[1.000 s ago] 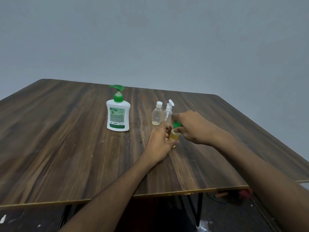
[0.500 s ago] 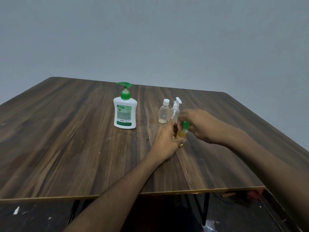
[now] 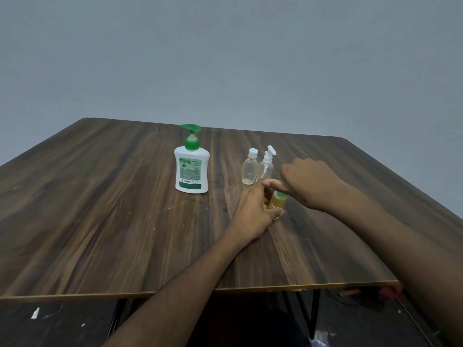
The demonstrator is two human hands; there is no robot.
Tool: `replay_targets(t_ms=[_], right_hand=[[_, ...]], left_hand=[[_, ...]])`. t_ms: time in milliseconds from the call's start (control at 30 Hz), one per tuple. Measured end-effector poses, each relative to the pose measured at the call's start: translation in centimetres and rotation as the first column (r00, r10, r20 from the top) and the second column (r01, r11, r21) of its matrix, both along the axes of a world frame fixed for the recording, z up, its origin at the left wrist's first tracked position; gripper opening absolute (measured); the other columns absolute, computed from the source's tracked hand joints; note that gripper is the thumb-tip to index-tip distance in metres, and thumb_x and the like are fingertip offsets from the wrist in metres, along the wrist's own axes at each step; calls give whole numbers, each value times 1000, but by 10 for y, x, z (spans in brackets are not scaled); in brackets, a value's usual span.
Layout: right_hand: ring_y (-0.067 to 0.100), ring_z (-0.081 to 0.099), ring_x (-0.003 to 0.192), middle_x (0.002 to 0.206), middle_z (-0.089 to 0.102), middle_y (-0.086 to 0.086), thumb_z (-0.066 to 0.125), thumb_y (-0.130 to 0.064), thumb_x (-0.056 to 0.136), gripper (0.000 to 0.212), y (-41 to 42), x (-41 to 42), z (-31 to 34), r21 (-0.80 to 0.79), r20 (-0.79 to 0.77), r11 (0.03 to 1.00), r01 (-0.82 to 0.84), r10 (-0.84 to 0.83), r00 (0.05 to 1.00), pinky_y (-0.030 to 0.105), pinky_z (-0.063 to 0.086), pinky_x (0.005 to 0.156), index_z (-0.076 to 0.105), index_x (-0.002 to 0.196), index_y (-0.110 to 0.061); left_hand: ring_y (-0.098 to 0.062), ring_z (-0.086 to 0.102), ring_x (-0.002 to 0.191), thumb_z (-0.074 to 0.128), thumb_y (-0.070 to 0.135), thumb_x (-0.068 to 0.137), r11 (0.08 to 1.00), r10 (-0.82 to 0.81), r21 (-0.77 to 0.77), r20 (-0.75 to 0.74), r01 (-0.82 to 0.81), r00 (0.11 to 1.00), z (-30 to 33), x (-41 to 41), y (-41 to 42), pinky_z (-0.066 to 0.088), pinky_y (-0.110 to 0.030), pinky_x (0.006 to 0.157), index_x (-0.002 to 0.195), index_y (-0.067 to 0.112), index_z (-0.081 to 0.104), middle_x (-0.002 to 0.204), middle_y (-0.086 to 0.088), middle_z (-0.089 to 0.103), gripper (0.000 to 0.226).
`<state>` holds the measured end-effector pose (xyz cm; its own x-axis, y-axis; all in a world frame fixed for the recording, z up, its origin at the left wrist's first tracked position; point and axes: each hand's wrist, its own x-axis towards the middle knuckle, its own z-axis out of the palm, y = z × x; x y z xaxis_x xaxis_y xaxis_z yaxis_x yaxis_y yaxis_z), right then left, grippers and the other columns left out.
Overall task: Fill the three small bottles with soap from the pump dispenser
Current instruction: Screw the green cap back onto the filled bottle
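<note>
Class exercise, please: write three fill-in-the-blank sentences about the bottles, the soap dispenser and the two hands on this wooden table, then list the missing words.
1. The white pump dispenser has a ____ pump head.
2. The left hand grips the small bottle of ____ liquid.
3. The right hand is at that bottle's green ____.
4. The clear white-capped bottle stands between the dispenser and the clear ____ bottle.

Missing words: green; yellow; cap; spray

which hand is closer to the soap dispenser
Left. The left hand grips the small amber bottle, right of the soap dispenser and toward the person. The right hand is on that bottle's green cap, farther right.
</note>
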<state>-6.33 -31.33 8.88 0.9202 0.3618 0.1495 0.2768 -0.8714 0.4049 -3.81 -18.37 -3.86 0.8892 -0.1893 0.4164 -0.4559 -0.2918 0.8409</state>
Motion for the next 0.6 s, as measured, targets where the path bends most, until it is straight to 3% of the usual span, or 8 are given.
replay_targets(t_ms=[67, 133, 200, 267, 367, 500, 600], right_hand=[[25, 56, 78, 84, 53, -2, 39, -66, 96, 45, -8, 1, -2, 138, -71, 988, -71, 82, 994, 37, 42, 62, 44, 81, -24], [16, 58, 88, 99, 60, -7, 61, -47, 93, 20, -14, 0, 0, 265, -144, 953, -146, 189, 971, 39, 49, 72, 54, 100, -29], [9, 55, 88, 101, 58, -12, 68, -23, 88, 22, -18, -2, 1, 315, -165, 928, -201, 262, 951, 36, 51, 75, 57, 106, -30], [9, 57, 87, 97, 60, -12, 68, -14, 87, 21, -19, -2, 1, 325, -143, 922, -211, 269, 953, 34, 52, 75, 61, 101, -29], [16, 64, 84, 88, 65, -8, 69, -26, 91, 7, -22, -1, -2, 325, -120, 933, -155, 203, 972, 35, 51, 71, 62, 93, -24], [24, 53, 67, 71, 49, -4, 44, -59, 99, 43, -15, 3, -11, 155, -4, 988, -5, 6, 1000, 34, 40, 56, 43, 76, -23], [21, 45, 61, 65, 38, -4, 36, -67, 98, 54, -7, 0, -11, 98, 75, 993, 69, -77, 994, 31, 32, 50, 30, 66, -24]], left_hand=[[-13, 71, 88, 93, 11, 76, 1000, 21, 13, -8, -21, 1000, -3, 2, 0, 62, -39, 80, 102, 30, 53, 96, 7, 68, 51], [-17, 72, 85, 93, 10, 76, 1000, 13, 5, -18, -13, 1000, -3, 3, 0, 63, -44, 79, 98, 30, 53, 94, 5, 69, 51], [-17, 74, 86, 93, 8, 77, 1000, -3, 2, -22, 3, 1000, -1, 3, 1, 64, -44, 80, 104, 26, 55, 95, 6, 70, 51], [-16, 75, 88, 93, 8, 78, 1000, -17, 7, -30, 17, 999, 1, 2, 1, 64, -43, 82, 108, 23, 56, 95, 9, 68, 50], [-18, 74, 86, 94, 9, 76, 1000, -3, 11, -25, 3, 1000, -1, 2, 0, 64, -45, 79, 105, 17, 58, 94, 8, 67, 47], [-22, 72, 84, 94, 9, 75, 1000, 12, 19, -13, -11, 1000, 0, 1, 1, 63, -46, 78, 107, 16, 59, 92, 12, 64, 48], [-10, 71, 84, 94, 10, 77, 1000, 3, 29, -2, -3, 1000, 3, 0, 2, 63, -32, 79, 109, 27, 55, 94, 17, 62, 53]])
